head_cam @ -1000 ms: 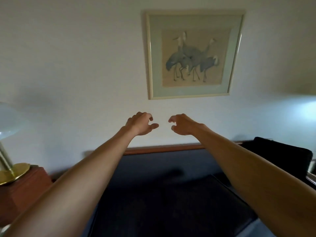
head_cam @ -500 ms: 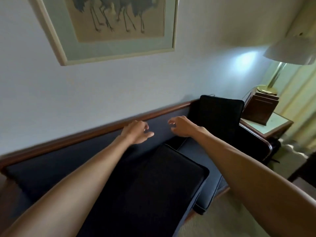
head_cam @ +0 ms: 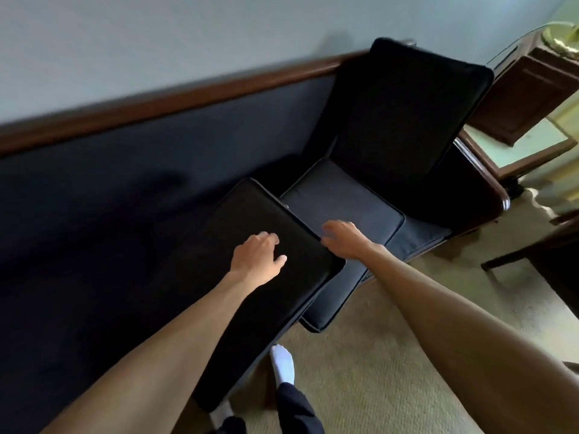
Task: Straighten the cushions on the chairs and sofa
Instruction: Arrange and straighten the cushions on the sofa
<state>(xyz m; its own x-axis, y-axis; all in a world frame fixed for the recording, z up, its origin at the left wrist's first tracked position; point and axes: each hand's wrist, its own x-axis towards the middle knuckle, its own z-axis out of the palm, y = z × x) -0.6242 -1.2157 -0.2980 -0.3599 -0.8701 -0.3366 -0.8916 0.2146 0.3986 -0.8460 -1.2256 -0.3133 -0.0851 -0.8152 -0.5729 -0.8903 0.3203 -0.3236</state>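
Observation:
A dark sofa with a wooden top rail (head_cam: 175, 98) runs along the wall. A black cushion (head_cam: 250, 296) lies flat on its seat, skewed, its near end hanging over the front edge. My left hand (head_cam: 257, 258) hovers on or just above this cushion, fingers spread. At the cushion's right edge sits my right hand (head_cam: 344, 236), fingers curled at the rim; a grip is not clear. A second black cushion (head_cam: 404, 114) stands upright against the sofa's right arm. The navy seat cushion (head_cam: 341, 202) shows between them.
A wooden side table (head_cam: 532, 151) with a brown box (head_cam: 526, 98) and a brass lamp base (head_cam: 560, 39) stands right of the sofa. Beige carpet (head_cam: 391, 371) lies in front. My white-socked foot (head_cam: 283, 364) is by the sofa front. Dark furniture (head_cam: 551, 255) stands at the right.
My view has dropped from the wall picture to the sofa seat. Both hands have come down from the backrest to the flat black cushion.

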